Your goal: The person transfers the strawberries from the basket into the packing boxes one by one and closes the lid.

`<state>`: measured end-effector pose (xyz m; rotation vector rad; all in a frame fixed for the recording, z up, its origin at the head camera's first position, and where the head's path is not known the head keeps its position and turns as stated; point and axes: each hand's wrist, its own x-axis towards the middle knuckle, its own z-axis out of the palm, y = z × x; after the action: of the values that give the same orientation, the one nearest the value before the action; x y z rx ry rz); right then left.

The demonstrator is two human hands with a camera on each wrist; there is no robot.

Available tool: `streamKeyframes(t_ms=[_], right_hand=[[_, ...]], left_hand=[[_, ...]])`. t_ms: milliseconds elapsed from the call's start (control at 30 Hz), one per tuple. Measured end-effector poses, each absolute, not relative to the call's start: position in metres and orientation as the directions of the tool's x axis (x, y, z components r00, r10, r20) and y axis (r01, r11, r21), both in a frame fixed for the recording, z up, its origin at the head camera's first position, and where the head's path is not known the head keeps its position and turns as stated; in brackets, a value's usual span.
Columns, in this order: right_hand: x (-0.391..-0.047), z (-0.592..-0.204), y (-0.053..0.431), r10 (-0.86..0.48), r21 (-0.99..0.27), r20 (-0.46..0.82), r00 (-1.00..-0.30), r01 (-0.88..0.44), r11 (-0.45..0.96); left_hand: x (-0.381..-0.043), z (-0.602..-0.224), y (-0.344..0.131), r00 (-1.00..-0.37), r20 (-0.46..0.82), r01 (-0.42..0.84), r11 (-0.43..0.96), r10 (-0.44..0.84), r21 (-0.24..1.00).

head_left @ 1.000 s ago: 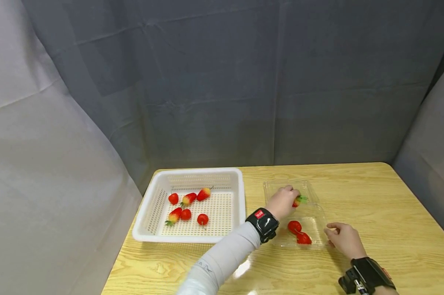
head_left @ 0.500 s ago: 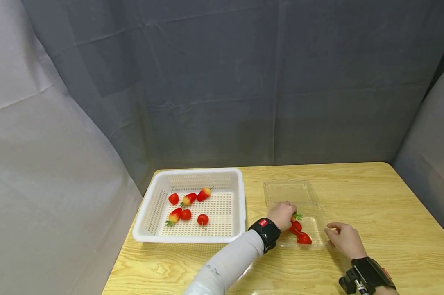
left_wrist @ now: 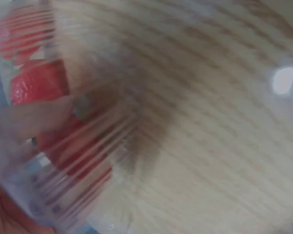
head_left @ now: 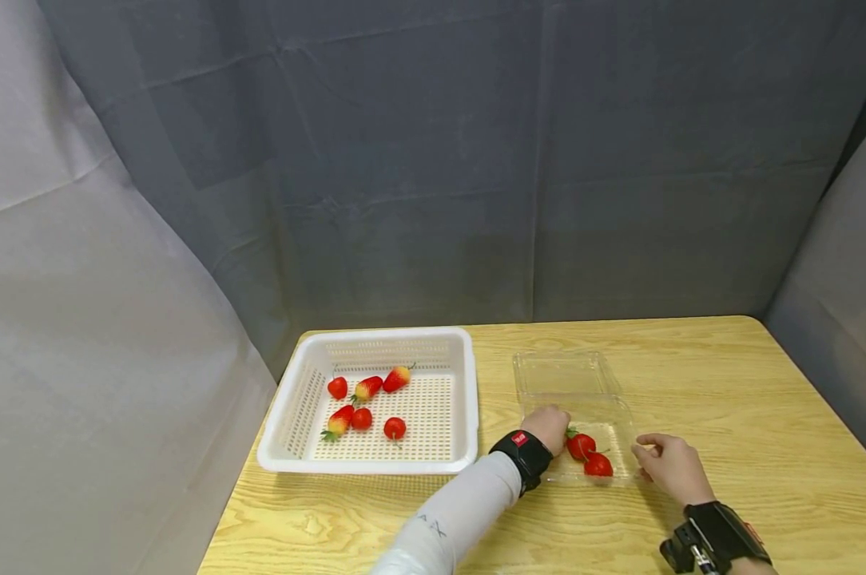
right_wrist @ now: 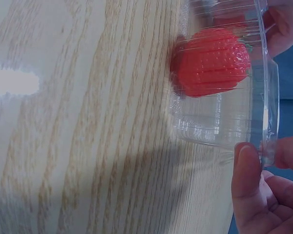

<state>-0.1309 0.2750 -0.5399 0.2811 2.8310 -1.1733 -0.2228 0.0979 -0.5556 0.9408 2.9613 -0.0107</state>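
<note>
A hinged clear plastic fruit box (head_left: 616, 427) lies open on the table, its lid folded back away from me. My left hand (head_left: 546, 429) is inside the left part of the base. It holds a strawberry (left_wrist: 80, 153), mostly hidden in the head view with green leaves peeking out at the fingertips. Right beside those leaves sit two round red fruits (head_left: 597, 465) with thin stems, like cherries. At the right side, my right hand (head_left: 672, 467) pinches the box's rim between thumb and fingers, seen closely in the right wrist view.
A white perforated basket (head_left: 466, 399) stands left of the box, with several strawberries (head_left: 367, 388) and cherry-like fruits (head_left: 395, 429) spread inside. The wooden table (head_left: 721, 383) ends at a grey cloth (head_left: 419, 184) behind; paler cloth hangs at both sides.
My left hand has brought the strawberry from over the lid side toward me, down into the base. The two cherry-like fruits have shifted slightly right. The right hand stays at the rim.
</note>
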Motion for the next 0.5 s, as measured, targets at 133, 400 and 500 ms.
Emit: streamKeyframes(t_ms=[133,400,500], right_hand=[[-0.131,-0.539,0.276,0.141,-0.697,-0.130,-0.981,0.192,0.691],[-0.131,-0.539,0.275,0.139,-0.697,-0.112,-0.984,0.178,0.695],[-0.130,-0.539,0.275,0.138,-0.696,-0.119,-0.983,0.181,0.695]], left_hand=[[-0.221,-0.558,0.097,-0.822,-0.023,0.569,0.822,0.569,0.002],[-0.219,-0.554,0.095,-0.823,-0.031,0.567,0.824,0.567,0.002],[-0.220,-0.547,0.094,-0.817,-0.048,0.574,0.819,0.574,0.016]])
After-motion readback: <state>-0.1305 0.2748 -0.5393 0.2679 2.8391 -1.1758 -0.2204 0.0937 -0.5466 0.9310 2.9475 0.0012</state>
